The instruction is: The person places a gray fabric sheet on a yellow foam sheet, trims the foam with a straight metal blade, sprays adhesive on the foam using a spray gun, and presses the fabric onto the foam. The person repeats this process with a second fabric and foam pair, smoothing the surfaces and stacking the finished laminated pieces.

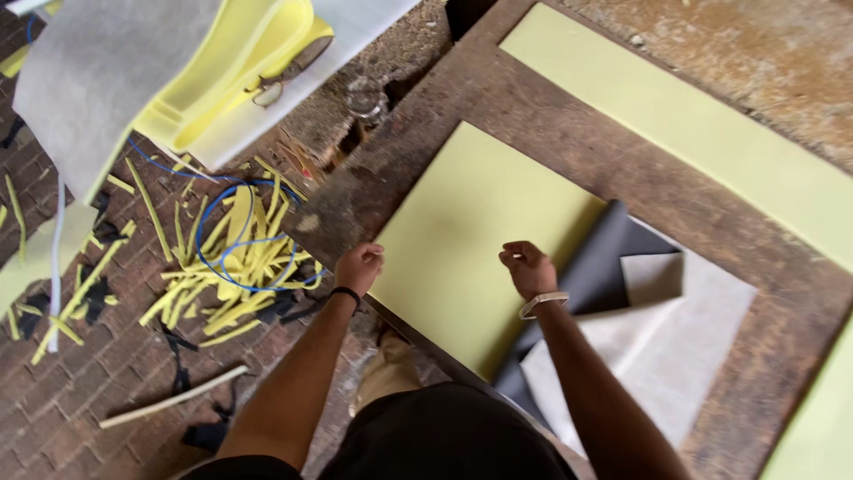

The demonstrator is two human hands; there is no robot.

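Note:
A pale yellow-green foam sheet (471, 231) lies flat on a worn wooden table (569, 133). My left hand (358, 267) rests at the sheet's near left corner, fingers curled, touching its edge. My right hand (528, 268), with a light wristband, hovers over the sheet's near right edge, fingers curled loosely and holding nothing visible. Just right of that hand lies a dark grey leather-like piece (613, 258), partly folded back to show its pale grey underside (666, 347).
A long yellow-green foam strip (711, 133) lies along the far side of the table. Another foam piece (813, 418) shows at bottom right. Foam offcuts (231, 267) and a blue cable (222, 249) litter the brick floor. Grey fabric (98, 71) and scissors (275, 84) lie upper left.

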